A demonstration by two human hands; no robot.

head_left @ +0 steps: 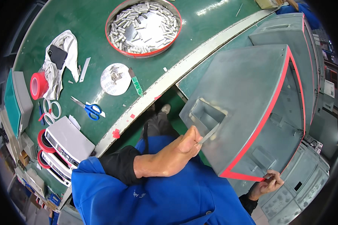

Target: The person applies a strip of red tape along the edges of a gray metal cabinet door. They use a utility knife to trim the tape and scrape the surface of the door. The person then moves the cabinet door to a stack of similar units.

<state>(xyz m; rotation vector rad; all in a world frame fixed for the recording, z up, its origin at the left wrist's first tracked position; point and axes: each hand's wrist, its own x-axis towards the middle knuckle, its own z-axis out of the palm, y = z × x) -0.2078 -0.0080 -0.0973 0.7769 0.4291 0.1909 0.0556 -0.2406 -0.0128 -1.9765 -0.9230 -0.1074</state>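
Note:
A grey housing [248,75] with a rounded panel leans over the bench's front edge, its open side bordered by red tape [268,116]. My left hand [189,141] is closed in a pinch on a thin flat strip [211,133], whose far end lies along the near rim of the rectangular recess [208,114] in the panel. Pale smears surround that recess. At the lower corner of the open side, my right hand [268,183] has its fingers curled over the housing's taped edge. Whether the strip is metal or plastic I cannot tell.
A round red-rimmed tin [142,54] of small grey cylinders stands on the green bench. Nearby lie a white disc [110,88], a green-handled knife [136,83], blue scissors [90,109], a phone [58,57] on cloth and red tape [38,86]. More grey housings [300,187] stand at right.

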